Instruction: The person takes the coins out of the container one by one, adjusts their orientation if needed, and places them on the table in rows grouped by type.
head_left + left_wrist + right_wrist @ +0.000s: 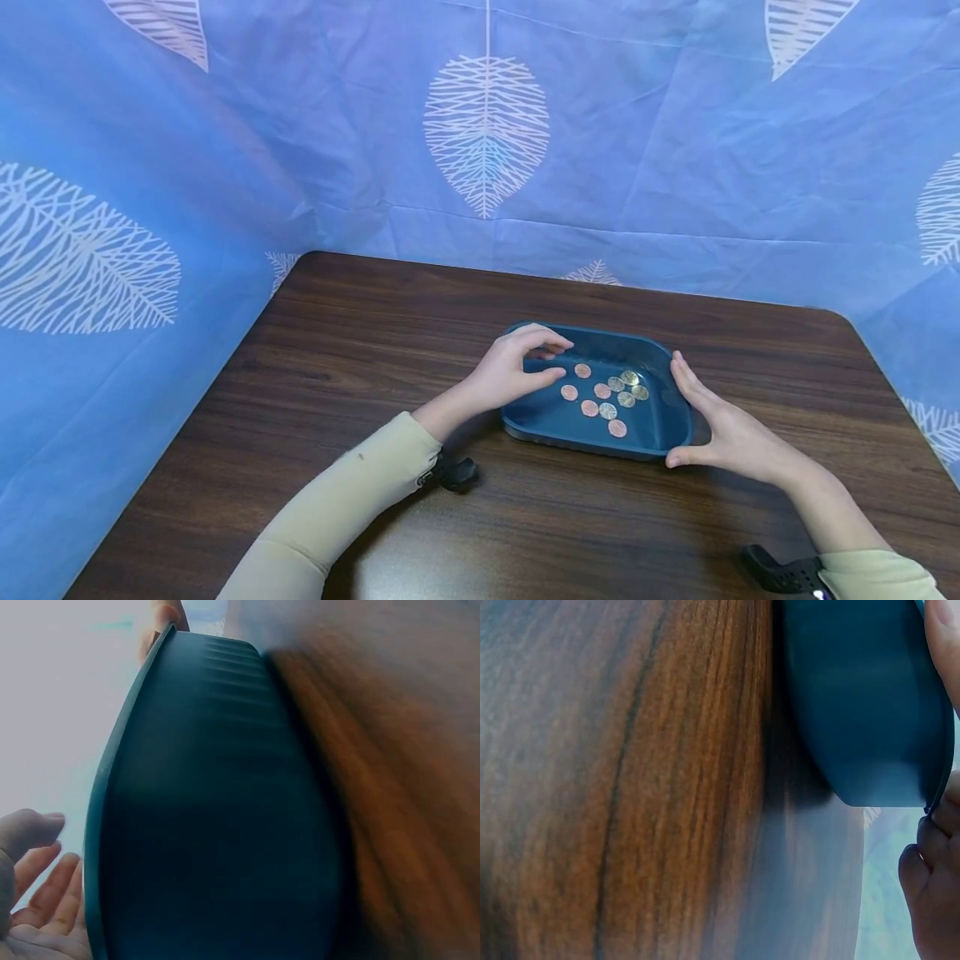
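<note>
A dark blue rectangular tray [570, 429] sits on the wooden table, its outer wall filling much of the left wrist view. Several coins lie flat on its floor, some copper-coloured [590, 407], others silvery or yellowish [629, 377]. My left hand [517, 367] reaches over the tray's left end, thumb and fingers apart and loosely bent, with nothing between them. At the right end, my right hand [723, 429] spreads along the rim: fingertips at the far corner, thumb at the near corner. In the right wrist view, the right fingers [934, 855] appear beside the rim.
The dark wood-grain table [390, 333] extends around the tray. Behind and to the left hangs a blue cloth [337, 125] with white leaf prints. Black straps with devices sit at the left wrist [456, 473] and right wrist [787, 575], beside pale sleeves.
</note>
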Tool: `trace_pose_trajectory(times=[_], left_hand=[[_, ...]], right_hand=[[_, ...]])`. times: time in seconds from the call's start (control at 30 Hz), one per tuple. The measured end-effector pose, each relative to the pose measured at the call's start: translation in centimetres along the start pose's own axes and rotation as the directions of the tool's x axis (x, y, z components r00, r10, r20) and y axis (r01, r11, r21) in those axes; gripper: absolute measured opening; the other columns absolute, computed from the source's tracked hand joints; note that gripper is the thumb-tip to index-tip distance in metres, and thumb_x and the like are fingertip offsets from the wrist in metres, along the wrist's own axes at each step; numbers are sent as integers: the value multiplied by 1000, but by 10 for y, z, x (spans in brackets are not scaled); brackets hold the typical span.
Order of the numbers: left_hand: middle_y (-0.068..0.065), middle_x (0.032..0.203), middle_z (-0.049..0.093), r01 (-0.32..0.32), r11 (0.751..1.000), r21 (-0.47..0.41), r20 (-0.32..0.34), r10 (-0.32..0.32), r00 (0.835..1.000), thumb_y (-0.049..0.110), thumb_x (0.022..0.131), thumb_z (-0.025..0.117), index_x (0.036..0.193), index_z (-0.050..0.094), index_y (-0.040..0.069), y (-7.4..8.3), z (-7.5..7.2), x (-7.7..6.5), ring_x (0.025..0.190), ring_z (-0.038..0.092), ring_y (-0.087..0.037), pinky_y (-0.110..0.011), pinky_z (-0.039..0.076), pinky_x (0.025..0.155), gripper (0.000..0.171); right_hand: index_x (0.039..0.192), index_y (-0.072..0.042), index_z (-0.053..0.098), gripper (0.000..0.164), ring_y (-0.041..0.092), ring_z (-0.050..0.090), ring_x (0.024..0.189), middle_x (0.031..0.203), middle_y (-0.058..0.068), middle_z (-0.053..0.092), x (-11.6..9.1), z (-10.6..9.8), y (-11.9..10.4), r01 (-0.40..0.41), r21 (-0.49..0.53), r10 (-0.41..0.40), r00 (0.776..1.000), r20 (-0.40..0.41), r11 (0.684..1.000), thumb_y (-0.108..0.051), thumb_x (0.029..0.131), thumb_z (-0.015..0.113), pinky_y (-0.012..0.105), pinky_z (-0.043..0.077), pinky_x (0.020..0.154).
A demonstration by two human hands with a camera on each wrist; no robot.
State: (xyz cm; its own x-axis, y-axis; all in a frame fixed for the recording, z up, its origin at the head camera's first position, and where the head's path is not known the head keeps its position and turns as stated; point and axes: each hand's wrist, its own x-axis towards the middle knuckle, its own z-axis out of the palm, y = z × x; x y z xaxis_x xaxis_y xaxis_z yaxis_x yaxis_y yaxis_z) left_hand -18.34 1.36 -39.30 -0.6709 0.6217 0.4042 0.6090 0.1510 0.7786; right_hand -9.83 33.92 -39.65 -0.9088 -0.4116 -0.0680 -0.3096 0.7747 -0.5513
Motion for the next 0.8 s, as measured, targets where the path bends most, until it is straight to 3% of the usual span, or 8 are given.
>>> trace_pose_trajectory(times=[0.13,0.33,0.57,0.8], left_hand=[[-9,117,58,52,998,18,67,-53,996,6,89,68,119,62,1,1,6,15,102,59,-22,-25,48,88,31],[-10,111,62,157,987,30,146,-160,976,3,88,68,116,65,3,-2,16,30,100,60,-19,-16,47,82,28],[-11,103,66,241,970,26,157,-243,957,2,87,68,110,68,3,-15,26,33,90,63,-10,-14,48,76,23],[-6,106,65,273,950,152,210,-301,930,4,84,73,109,70,4,-22,36,36,93,61,-15,-14,46,75,25]], right_hand=[[153,-20,-6,118,52,19,135,158,1,-12,0,0,1,4,-5,-4,1000,3,1000,-38,75,80,68,37,87],[153,-20,-7,118,52,18,135,159,4,-11,1,-1,1,4,-10,-4,1000,6,1000,-38,76,80,68,37,87],[153,-20,-6,117,51,17,136,159,9,-8,2,-3,-1,-8,-8,9,1000,19,1000,-40,76,79,68,35,88],[153,-21,-6,117,51,16,136,159,3,-11,1,-4,1,-11,2,11,1000,24,1000,-39,76,79,69,35,87]])
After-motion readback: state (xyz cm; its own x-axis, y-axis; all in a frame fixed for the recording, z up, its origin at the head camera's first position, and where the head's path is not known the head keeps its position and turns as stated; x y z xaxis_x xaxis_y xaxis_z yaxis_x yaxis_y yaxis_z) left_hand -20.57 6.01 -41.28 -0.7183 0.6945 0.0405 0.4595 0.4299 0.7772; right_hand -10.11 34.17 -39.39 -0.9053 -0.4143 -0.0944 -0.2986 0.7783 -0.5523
